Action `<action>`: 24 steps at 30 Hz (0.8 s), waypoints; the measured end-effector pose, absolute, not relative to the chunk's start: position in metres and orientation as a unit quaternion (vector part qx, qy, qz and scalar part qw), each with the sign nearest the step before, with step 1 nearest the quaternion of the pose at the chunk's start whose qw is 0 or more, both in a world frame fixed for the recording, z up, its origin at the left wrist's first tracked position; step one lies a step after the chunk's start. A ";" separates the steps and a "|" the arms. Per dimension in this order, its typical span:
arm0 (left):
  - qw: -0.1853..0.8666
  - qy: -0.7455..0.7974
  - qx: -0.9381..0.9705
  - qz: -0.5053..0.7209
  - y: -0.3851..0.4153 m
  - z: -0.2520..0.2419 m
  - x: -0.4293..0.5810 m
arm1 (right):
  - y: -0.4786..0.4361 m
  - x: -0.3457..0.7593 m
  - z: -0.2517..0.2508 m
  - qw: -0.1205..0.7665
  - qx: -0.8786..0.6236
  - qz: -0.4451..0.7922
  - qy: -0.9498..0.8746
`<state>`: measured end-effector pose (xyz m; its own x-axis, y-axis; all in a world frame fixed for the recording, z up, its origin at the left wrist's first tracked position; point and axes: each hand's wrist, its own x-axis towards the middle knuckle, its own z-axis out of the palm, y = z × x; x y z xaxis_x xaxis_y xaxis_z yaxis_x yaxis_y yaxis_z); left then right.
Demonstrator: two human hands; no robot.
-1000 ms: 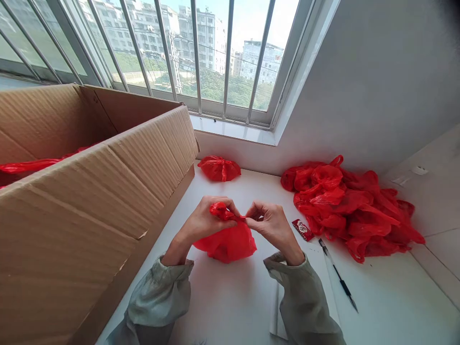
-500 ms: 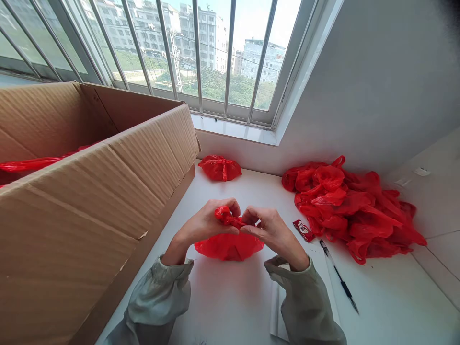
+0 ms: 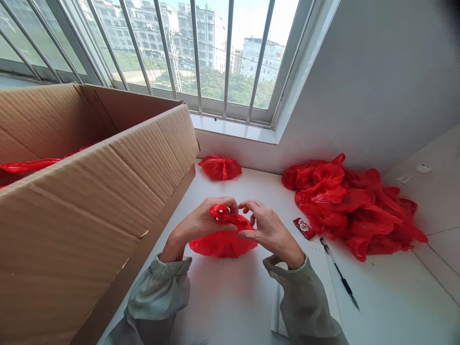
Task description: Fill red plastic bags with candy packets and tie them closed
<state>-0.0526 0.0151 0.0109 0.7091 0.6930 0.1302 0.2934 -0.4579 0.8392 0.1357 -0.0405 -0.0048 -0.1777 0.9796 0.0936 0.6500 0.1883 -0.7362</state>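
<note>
A red plastic bag, rounded and full, rests on the white table below my hands. My left hand pinches its gathered, twisted top, and a small loop of red plastic stands up between thumb and fingers. Just right of that top is my right hand, thumb and fingers parted and curved, with nothing gripped. Its thumb tip comes close to the bag; whether it touches I cannot tell. What the bag holds is hidden.
A large open cardboard box with red plastic inside fills the left. Another tied red bag sits by the wall. At right lie a heap of red bags, a small red packet, a pen and white paper.
My right fingers have let go of the bag's twisted top and spread apart. The bag and my left hand have shifted slightly left.
</note>
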 end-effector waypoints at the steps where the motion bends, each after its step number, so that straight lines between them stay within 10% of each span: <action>1: 0.428 0.295 0.821 0.235 0.015 0.010 -0.051 | -0.040 0.134 -0.006 0.285 -0.578 0.269 -0.716; 11: 0.364 0.288 0.851 0.246 0.017 0.013 -0.055 | -0.037 0.134 -0.004 0.356 -0.577 0.230 -0.698; 24: 0.369 0.392 0.841 0.057 0.035 -0.013 -0.087 | -0.037 0.139 -0.019 0.138 -0.642 0.202 -0.727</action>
